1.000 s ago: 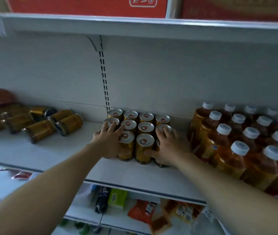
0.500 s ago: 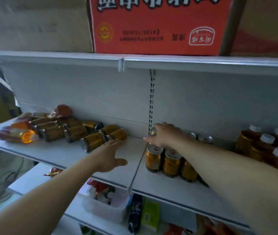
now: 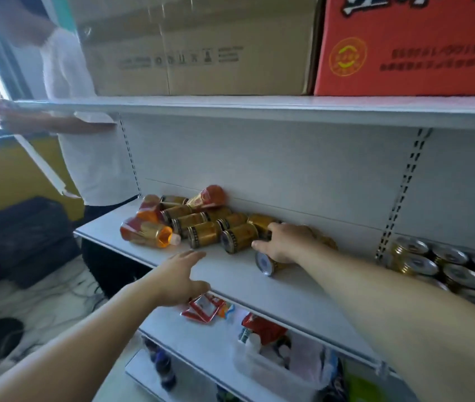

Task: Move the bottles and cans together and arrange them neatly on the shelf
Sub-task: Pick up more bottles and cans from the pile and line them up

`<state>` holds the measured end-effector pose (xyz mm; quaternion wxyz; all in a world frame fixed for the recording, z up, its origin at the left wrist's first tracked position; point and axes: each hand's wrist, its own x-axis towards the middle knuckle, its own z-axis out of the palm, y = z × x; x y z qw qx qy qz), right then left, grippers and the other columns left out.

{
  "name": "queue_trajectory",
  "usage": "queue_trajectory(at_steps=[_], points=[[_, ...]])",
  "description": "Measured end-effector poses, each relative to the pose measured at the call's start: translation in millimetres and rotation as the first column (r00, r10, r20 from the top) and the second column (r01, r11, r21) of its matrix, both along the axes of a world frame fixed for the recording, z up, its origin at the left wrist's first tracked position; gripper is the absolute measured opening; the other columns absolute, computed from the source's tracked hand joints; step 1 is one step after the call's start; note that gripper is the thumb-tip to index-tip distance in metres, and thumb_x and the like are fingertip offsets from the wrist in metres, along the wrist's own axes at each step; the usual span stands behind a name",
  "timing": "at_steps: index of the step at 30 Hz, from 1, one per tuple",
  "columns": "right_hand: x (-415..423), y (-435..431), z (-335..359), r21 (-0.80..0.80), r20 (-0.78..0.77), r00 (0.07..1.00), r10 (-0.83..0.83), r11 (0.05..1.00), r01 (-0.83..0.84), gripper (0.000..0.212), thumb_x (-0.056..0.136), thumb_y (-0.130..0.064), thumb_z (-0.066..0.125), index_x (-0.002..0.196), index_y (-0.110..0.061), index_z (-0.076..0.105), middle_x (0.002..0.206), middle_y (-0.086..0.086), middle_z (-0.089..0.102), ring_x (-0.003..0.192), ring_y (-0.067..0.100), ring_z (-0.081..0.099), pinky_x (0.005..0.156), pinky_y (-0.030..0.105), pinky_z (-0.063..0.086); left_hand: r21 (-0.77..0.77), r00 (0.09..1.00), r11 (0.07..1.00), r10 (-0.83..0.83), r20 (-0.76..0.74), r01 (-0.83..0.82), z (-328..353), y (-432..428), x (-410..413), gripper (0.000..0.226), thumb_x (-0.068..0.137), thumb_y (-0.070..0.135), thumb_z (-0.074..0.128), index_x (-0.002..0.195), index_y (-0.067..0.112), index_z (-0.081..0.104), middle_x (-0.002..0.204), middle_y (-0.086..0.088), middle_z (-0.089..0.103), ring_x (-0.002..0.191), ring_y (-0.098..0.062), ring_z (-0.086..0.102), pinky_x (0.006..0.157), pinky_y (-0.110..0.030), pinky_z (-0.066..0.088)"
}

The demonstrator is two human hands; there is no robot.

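Several gold cans (image 3: 201, 224) lie on their sides in a heap at the left end of the white shelf (image 3: 288, 288). Amber bottles (image 3: 149, 234) lie tipped among them, one with its white cap toward me. My right hand (image 3: 284, 242) is closed over one fallen gold can (image 3: 265, 264) at the heap's right edge. My left hand (image 3: 179, 278) hovers open over the shelf's front edge, holding nothing. A block of upright gold cans (image 3: 445, 268) stands at the far right.
A person in a white shirt (image 3: 85, 126) stands at the shelf's left end, one hand on the upper shelf. A brown carton (image 3: 195, 44) and a red carton (image 3: 410, 44) sit on the upper shelf. Snack packets (image 3: 205, 308) and a clear bin (image 3: 276, 364) fill the lower shelves.
My view swung left from the upright cans to the heap. My right hand left the upright cans and closed on a fallen can. My left hand stays open near the shelf front.
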<state>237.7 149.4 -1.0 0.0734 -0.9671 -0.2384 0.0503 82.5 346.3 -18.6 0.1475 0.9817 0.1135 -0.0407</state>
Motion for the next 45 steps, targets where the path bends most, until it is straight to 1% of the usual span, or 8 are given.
queue_trajectory(at_steps=[16, 22, 28, 35, 38, 42, 44, 45], points=[[103, 120, -65, -0.010, -0.135, 0.986, -0.099, 0.995, 0.099, 0.084, 0.087, -0.073, 0.033, 0.147, -0.014, 0.032, 0.150, 0.019, 0.029, 0.131, 0.038, 0.040, 0.100, 0.044, 0.038, 0.249, 0.995, 0.964, -0.102, 0.017, 0.095, -62, 95, 129, 0.074, 0.087, 0.056, 0.049, 0.149, 0.030, 0.017, 0.159, 0.000, 0.008, 0.146, -0.023, 0.002, 0.117, -0.043, 0.014], [93, 139, -82, 0.100, -0.210, 0.947, -0.242, 0.958, 0.267, 0.088, 0.082, -0.076, 0.041, 0.147, -0.018, 0.028, 0.148, 0.016, 0.026, 0.128, 0.040, 0.042, 0.095, 0.044, 0.040, 0.313, 0.990, 0.945, -0.122, 0.071, 0.094, -71, 111, 173, 0.093, 0.081, 0.067, 0.047, 0.151, 0.023, 0.004, 0.151, -0.005, 0.022, 0.136, -0.029, 0.026, 0.107, -0.042, 0.031], [48, 144, -87, 0.291, -0.110, 0.945, -0.309, 0.899, 0.328, 0.107, 0.075, -0.057, 0.066, 0.152, -0.026, -0.001, 0.155, 0.005, 0.004, 0.132, 0.033, 0.035, 0.103, 0.039, 0.033, 0.123, 0.978, 0.987, -0.125, 0.169, 0.105, -90, 117, 176, 0.083, 0.080, 0.062, 0.051, 0.146, 0.023, 0.020, 0.136, -0.006, 0.038, 0.121, -0.029, 0.041, 0.094, -0.039, 0.043], [-27, 155, -99, 0.666, 0.132, 0.849, -0.511, 0.680, 0.306, 0.055, 0.067, -0.025, 0.082, 0.111, -0.009, 0.052, 0.126, 0.011, 0.038, 0.108, 0.028, 0.050, 0.080, 0.030, 0.045, 0.029, 0.900, 0.953, -0.296, 0.321, 0.303, -101, 134, 164, 0.087, 0.076, 0.058, 0.061, 0.146, 0.023, 0.023, 0.142, 0.001, 0.041, 0.121, -0.026, 0.045, 0.095, -0.038, 0.039], [-52, 155, -95, 0.630, 0.117, 0.800, -0.589, 0.666, 0.399, 0.065, 0.067, -0.030, 0.079, 0.120, -0.013, 0.045, 0.118, 0.003, 0.044, 0.105, 0.025, 0.052, 0.075, 0.025, 0.039, 0.048, 0.867, 0.918, -0.388, 0.312, 0.393, -102, 137, 158, 0.085, 0.079, 0.060, 0.058, 0.147, 0.026, 0.020, 0.146, 0.001, 0.036, 0.123, -0.026, 0.042, 0.097, -0.040, 0.037], [-74, 145, -84, 0.449, 0.017, 0.767, -0.642, 0.690, 0.568, 0.088, 0.066, -0.031, 0.075, 0.142, -0.032, 0.030, 0.135, 0.003, 0.032, 0.119, 0.027, 0.044, 0.091, 0.031, 0.044, -0.056, 0.882, 0.901, -0.406, 0.240, 0.430, -90, 140, 162, 0.075, 0.082, 0.060, 0.054, 0.143, 0.029, 0.025, 0.137, -0.004, 0.044, 0.116, -0.029, 0.049, 0.089, -0.041, 0.044], [-86, 137, -78, 0.593, -0.102, 0.679, -0.727, 0.503, 0.628, 0.074, 0.062, -0.031, 0.083, 0.125, -0.030, 0.045, 0.122, -0.002, 0.039, 0.106, 0.020, 0.052, 0.082, 0.024, 0.046, -0.148, 0.884, 0.882, -0.411, 0.223, 0.447, -79, 141, 164, 0.066, 0.081, 0.056, 0.058, 0.137, 0.027, 0.037, 0.122, -0.004, 0.057, 0.103, -0.027, 0.057, 0.082, -0.038, 0.049], [-92, 131, -74, 0.716, -0.245, 0.617, -0.748, 0.289, 0.635, 0.065, 0.059, -0.029, 0.087, 0.112, -0.029, 0.050, 0.115, -0.004, 0.047, 0.096, 0.014, 0.057, 0.072, 0.016, 0.046, -0.243, 0.890, 0.865, -0.382, 0.251, 0.440, -75, 140, 161, 0.058, 0.082, 0.052, 0.060, 0.131, 0.026, 0.044, 0.110, -0.002, 0.062, 0.092, -0.024, 0.060, 0.075, -0.035, 0.050]])
